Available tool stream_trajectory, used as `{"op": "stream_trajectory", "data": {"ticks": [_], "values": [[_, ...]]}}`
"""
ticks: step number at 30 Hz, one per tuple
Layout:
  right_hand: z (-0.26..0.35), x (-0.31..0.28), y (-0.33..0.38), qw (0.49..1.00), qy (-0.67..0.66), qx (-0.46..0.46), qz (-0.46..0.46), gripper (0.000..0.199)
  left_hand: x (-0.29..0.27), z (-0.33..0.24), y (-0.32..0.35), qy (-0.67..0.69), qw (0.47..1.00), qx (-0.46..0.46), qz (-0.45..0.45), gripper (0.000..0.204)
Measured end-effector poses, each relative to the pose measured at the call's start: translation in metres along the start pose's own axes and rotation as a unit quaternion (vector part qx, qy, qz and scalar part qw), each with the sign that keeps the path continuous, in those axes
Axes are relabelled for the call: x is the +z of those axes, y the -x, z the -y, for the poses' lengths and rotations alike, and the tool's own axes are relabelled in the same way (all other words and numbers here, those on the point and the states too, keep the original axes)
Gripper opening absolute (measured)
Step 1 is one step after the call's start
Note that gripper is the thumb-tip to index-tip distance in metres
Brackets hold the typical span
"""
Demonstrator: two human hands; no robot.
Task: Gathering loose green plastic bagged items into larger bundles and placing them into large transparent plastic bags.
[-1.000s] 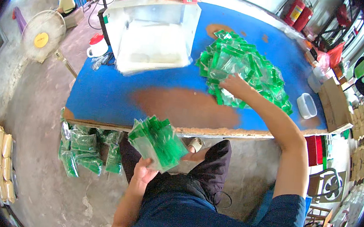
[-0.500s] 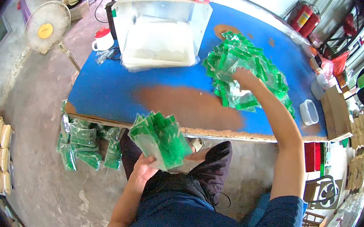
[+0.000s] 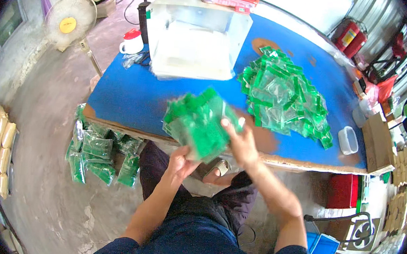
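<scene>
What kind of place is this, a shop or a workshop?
Probably a small packing workshop. A worn blue table holds a heap of green-topped clear packets, more filled bundles lie on the concrete floor, and fire extinguishers and a standing fan stand nearby.

Blue table (image 3: pixel 133 95) under green packets (image 3: pixel 285 95)

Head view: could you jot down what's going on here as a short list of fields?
Left hand: left hand holds a stack of green packets from below
Right hand: right hand grips the stack's right side
Table: blue table, paint worn near the front edge
On table: loose pile of green packets; clear plastic box; small clear tub
Floor: bundled green packets at the person's left; standing fan
</scene>
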State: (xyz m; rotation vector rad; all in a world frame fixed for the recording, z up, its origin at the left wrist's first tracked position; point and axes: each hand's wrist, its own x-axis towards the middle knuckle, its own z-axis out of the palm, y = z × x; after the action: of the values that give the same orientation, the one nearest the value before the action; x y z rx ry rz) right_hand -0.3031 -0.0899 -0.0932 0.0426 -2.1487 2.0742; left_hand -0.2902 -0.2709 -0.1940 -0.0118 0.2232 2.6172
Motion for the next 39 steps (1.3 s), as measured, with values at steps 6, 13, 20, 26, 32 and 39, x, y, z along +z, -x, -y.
{"op": "stream_trajectory", "data": {"ticks": [6, 13, 20, 26, 32, 39], "values": [[-0.004, -0.041, -0.022, 0.982, -0.026, -0.014, 0.184, 0.094, 0.015, -0.037, -0.009, -0.321, 0.942, 0.082, -0.045, 0.065], [-0.050, -0.017, -0.031, 0.966, 0.143, -0.170, 0.134, 0.118, 0.054, -0.056, -0.053, -0.673, 0.699, 0.196, 0.140, 0.117], [-0.057, -0.005, -0.026, 0.957, 0.144, -0.227, 0.104, 0.105, 0.043, -0.063, -0.065, -0.658, 0.730, 0.121, 0.140, 0.135], [-0.049, -0.007, -0.030, 0.962, 0.176, -0.186, 0.094, 0.105, 0.053, -0.061, -0.065, -0.550, 0.820, 0.106, 0.119, 0.137], [-0.051, 0.000, -0.027, 0.993, 0.015, -0.107, 0.052, 0.088, 0.028, -0.055, -0.068, -0.582, 0.784, 0.212, 0.049, 0.134], [-0.028, 0.025, -0.012, 0.969, -0.234, 0.077, 0.000, 0.087, 0.042, 0.003, -0.055, -0.290, 0.949, 0.123, 0.017, 0.078]]}}
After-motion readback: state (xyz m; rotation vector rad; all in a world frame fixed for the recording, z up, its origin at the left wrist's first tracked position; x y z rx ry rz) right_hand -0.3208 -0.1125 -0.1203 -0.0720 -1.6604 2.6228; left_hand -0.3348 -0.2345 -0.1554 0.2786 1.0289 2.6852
